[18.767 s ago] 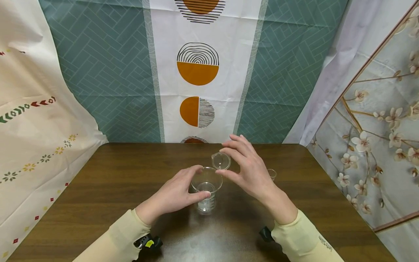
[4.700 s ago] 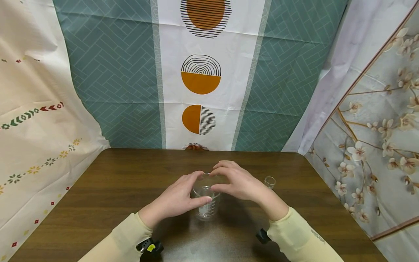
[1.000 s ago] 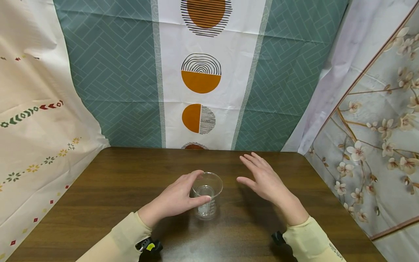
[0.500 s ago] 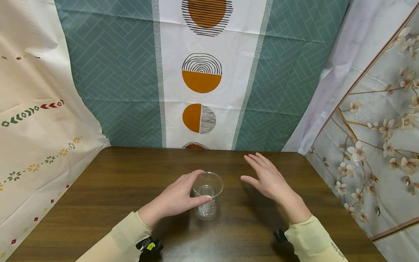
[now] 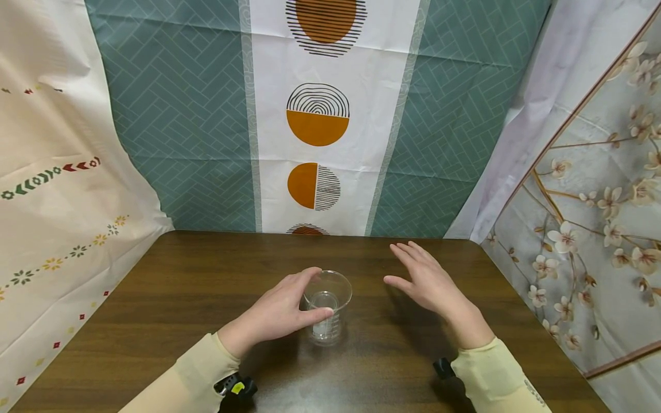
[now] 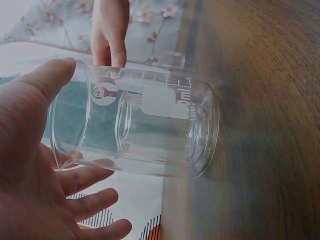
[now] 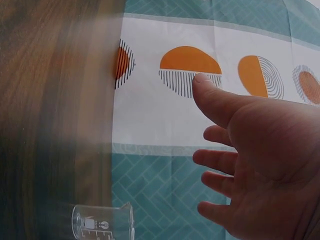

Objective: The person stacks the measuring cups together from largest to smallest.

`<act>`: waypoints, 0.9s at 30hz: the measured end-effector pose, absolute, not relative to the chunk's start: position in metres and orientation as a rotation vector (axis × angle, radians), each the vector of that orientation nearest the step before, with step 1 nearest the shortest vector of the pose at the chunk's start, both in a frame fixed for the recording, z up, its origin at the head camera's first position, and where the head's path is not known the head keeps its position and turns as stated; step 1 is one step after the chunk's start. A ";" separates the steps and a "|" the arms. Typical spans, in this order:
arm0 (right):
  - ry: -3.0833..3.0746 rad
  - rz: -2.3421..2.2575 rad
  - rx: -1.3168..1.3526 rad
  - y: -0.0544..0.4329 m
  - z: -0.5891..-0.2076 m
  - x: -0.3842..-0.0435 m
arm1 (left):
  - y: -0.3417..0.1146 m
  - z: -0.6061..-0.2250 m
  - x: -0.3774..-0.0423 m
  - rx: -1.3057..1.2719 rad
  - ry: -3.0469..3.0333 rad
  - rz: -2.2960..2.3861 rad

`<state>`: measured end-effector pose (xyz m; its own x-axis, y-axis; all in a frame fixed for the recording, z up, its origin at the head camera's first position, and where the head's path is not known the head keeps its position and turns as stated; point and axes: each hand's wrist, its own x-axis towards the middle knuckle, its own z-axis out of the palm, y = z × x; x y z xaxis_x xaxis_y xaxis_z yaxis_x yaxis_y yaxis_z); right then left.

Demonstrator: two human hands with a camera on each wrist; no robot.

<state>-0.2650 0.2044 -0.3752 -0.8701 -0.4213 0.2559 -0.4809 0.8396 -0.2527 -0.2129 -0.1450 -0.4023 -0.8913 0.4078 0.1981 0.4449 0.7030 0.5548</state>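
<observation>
A clear glass beaker [image 5: 349, 299] with white graduation marks stands upright on the brown table [image 5: 217, 275]. My left hand [image 5: 279, 307] holds it near the rim, thumb on the near side and fingers round the far side. Inside is a smaller glass piece, whose round rim [image 6: 121, 127] shows about halfway up the wall in the left wrist view. To the right, my right hand [image 5: 426, 281] hovers over the table with fingers spread and holds nothing. Another small beaker [image 7: 102, 222] stands at the bottom of the right wrist view; the right hand hides it in the head view.
A patterned teal and white cloth [image 5: 320, 155] hangs behind the table's far edge. A cream cloth [image 5: 67, 229] hangs at the left and a flowered curtain [image 5: 573, 258] at the right. Black straps [image 5: 236, 385] circle the wrists.
The right hand held a small beaker above the large one 18.8 s ago, and later reached to its rim. Now empty, it has drawn away to the right. The left hand has kept its grip.
</observation>
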 end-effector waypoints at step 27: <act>-2.926 0.440 0.640 0.218 -0.374 -0.268 | -0.145 -0.400 -0.212 -0.716 -2.845 -0.962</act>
<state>-0.2681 0.2178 -0.3744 -0.9044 -0.3906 0.1715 -0.4238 0.8689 -0.2558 -0.2123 -0.1452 -0.4004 -0.8911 0.4099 0.1945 0.4438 0.6985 0.5614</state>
